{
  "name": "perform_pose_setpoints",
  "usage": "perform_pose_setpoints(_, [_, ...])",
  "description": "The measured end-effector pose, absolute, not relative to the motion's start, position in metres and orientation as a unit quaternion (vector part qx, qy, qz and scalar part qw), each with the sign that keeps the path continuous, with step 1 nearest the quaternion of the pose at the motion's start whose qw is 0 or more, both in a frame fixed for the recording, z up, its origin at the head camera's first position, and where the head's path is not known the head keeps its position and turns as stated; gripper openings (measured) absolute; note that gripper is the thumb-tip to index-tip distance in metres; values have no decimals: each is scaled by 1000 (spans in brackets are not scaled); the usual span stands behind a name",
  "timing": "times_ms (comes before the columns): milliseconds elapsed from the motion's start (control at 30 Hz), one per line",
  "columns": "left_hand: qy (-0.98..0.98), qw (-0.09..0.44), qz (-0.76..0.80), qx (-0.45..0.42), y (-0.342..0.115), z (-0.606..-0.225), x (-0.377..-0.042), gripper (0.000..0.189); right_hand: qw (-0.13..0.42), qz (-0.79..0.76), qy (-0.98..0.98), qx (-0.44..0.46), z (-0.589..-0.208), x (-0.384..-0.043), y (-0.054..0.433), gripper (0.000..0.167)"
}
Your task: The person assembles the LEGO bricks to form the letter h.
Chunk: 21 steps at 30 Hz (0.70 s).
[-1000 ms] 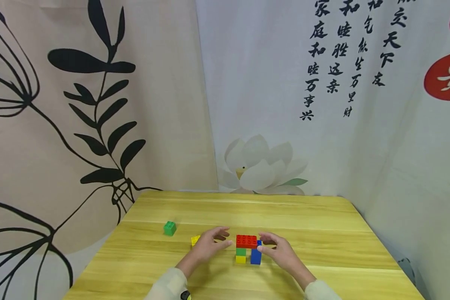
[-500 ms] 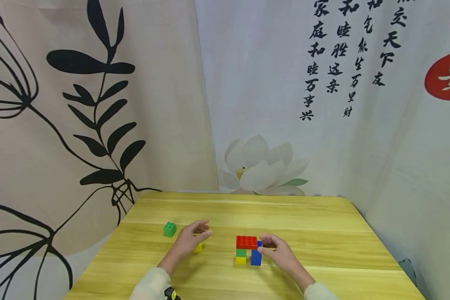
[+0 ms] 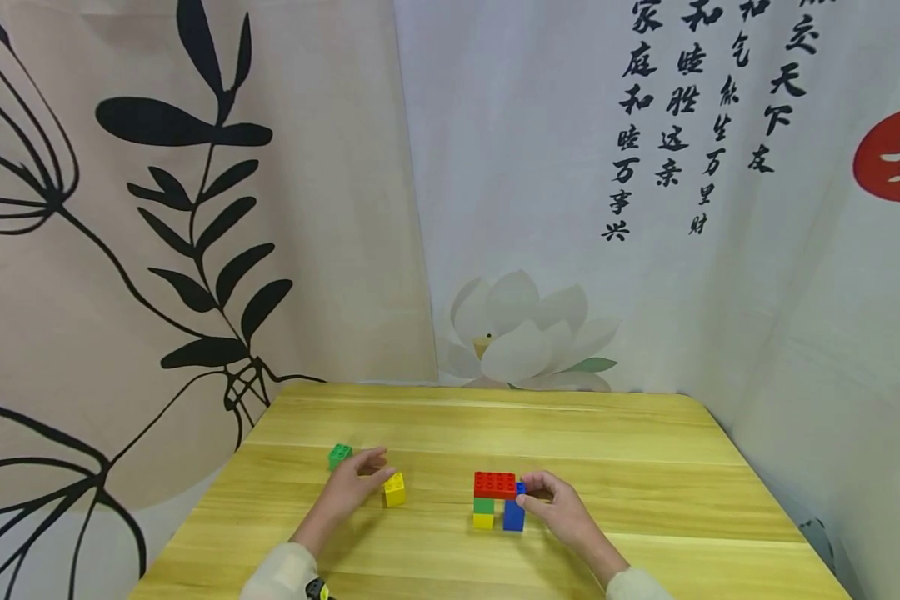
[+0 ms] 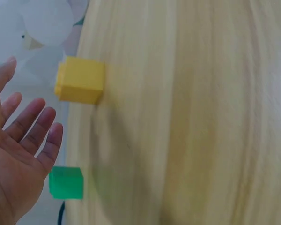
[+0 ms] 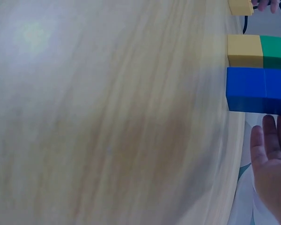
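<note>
A small toy-brick arch stands on the table. Its red brick (image 3: 495, 484) lies across a green brick (image 3: 483, 506) on a yellow brick (image 3: 483, 522) at left and stacked blue bricks (image 3: 513, 516) at right. My right hand (image 3: 562, 510) holds the arch's right end, thumb and forefinger at the blue bricks; in the right wrist view the other fingers (image 5: 270, 133) lie fairly straight beside them. My left hand (image 3: 348, 487) hovers, fingers loosely spread and holding nothing, between a loose green brick (image 3: 340, 456) and a loose yellow brick (image 3: 394, 490).
Bricks and hands share a wood-grain table (image 3: 607, 442), whose far edge meets a hanging printed cloth (image 3: 330, 250). Bare tabletop lies behind the arch and to its right. A dark watch (image 3: 317, 589) sits at my left cuff.
My left hand has moved left from beside the arch, past the loose yellow brick, towards the loose green one. My right hand and the arch have stayed in place.
</note>
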<state>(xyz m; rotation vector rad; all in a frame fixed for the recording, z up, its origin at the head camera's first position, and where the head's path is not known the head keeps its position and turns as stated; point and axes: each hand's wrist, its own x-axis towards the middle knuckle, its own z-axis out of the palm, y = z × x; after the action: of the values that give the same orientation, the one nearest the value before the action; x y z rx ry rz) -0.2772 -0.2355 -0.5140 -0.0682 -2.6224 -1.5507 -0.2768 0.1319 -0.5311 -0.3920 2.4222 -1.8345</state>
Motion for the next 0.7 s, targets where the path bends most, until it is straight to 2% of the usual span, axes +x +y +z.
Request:
perform_pose_setpoints(500, [-870,-11,-493,-25,-243,-535,-277,53,44,-585,798,-139,-533,-277,135,40])
perform_pose_setpoints(700, [-874,-6,-484,-30,-241,-539,-279,58,44,-582,799,-147,-532,-277,135,43])
